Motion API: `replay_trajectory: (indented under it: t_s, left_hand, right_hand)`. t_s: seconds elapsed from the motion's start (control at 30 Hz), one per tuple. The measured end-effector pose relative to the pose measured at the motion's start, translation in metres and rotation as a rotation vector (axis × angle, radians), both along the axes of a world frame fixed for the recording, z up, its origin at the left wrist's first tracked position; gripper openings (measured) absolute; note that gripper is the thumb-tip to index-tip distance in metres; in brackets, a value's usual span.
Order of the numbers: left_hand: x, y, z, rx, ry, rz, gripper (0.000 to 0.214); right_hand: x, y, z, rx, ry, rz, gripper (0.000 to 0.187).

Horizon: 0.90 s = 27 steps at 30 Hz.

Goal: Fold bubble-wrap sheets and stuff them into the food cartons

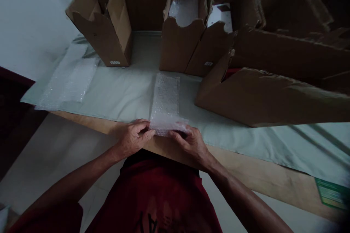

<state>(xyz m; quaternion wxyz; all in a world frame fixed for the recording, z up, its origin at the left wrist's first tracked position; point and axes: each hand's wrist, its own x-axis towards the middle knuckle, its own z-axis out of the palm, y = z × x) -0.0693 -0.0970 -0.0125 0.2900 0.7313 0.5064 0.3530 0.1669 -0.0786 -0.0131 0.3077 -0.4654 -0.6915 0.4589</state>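
Observation:
A strip of bubble wrap [166, 96] lies lengthwise on the cloth in front of me, its near end folded over at the table's edge. My left hand [134, 138] pinches the left corner of that fold between thumb and fingers. At the right corner, my right hand [191, 142] grips the fold the same way, the fingertips partly covered by the clear plastic. Whether anything lies inside the fold cannot be made out.
More bubble wrap [68, 76] is spread at the left. A narrow cardboard box [109, 36] stands behind it. Farther right are a box holding bubble wrap [176, 47], another with a white item [220, 18], and a large open carton [268, 98]. Pale green cloth [120, 91] covers the table.

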Motion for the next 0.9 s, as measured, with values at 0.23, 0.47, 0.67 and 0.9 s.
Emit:
replay_trajectory:
  t_s: [0.23, 0.47, 0.67, 0.9]
  left_hand:
    - [0.013, 0.007, -0.016, 0.099, 0.117, 0.254, 0.019]
    - [0.018, 0.01, -0.028, 0.237, 0.216, 0.318, 0.031]
    - [0.025, 0.01, -0.028, 0.244, 0.294, 0.361, 0.04]
    - [0.026, 0.011, -0.027, 0.226, 0.329, 0.367, 0.039]
  right_hand:
    - [-0.009, 0.019, -0.008, 0.021, -0.083, -0.162, 0.018]
    - [-0.014, 0.027, -0.013, -0.006, -0.199, -0.189, 0.035]
    - [-0.011, 0.034, -0.016, -0.006, -0.183, -0.181, 0.061]
    - [0.011, 0.003, 0.005, 0.673, -0.455, -0.12, 0.045]
